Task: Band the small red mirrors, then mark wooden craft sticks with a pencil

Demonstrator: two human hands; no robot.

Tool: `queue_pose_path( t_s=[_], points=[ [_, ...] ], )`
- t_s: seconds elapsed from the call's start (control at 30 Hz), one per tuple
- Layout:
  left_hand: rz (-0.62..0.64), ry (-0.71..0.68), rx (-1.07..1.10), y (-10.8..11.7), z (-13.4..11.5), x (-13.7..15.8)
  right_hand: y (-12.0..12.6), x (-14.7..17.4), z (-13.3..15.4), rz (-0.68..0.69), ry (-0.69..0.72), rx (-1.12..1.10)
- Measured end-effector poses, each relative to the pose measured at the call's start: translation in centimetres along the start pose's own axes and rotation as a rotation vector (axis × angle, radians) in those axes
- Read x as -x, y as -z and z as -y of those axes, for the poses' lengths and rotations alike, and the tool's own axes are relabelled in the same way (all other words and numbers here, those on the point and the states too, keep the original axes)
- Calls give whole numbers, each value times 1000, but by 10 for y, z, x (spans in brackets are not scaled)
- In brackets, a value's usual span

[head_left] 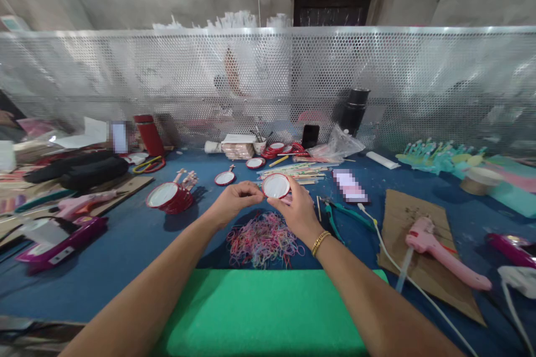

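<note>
My right hand (298,209) grips a small round disc (276,186) with a white face and a red rim, holding it up with the face tilted toward me. At the disc's left edge, the thumb and fingertips of my left hand (239,201) are pinched together; what they hold, if anything, is too small to make out. Beneath both hands lies a tangled heap of multicoloured threads (263,241) on the blue table (125,256). Thin patterned sticks (299,172) are piled just behind the disc.
Left of my hands lie a stack of red-rimmed discs (170,198) and a single disc (225,178). To the right are teal-handled pliers (349,215), a phone (350,186), and a pink glue gun (439,254) on cardboard (393,206). A green pad (263,312) is nearest me; a perforated metal screen (188,83) stands behind.
</note>
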State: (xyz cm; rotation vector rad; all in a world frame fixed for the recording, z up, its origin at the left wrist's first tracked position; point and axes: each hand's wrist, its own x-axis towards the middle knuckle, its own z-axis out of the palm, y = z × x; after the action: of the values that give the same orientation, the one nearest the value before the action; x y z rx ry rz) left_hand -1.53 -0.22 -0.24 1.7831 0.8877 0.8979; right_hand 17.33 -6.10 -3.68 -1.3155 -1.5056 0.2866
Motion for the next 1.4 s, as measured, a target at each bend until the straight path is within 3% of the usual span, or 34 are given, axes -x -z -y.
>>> queue_pose_path(
  t_s=[0.23,0.33,0.43,0.6,0.93,1.4],
  points=[
    [-70,315,239,-5,-2,3,-2,-2,-3,15,62,-129],
    [-103,358,375,-6,-4,3,-2,-3,-4,51,69,-170],
    [-92,340,421,-7,-6,3,-2,-2,-4,101,83,-193],
    [-47,257,295,-8,-4,4,-4,2,-3,217,63,-228],
    [-112,205,132,-7,-8,3,-1,1,-4,172,28,-135],
    [59,101,-39,-11,1,4,-5,4,-6,227,57,-13]
  ],
)
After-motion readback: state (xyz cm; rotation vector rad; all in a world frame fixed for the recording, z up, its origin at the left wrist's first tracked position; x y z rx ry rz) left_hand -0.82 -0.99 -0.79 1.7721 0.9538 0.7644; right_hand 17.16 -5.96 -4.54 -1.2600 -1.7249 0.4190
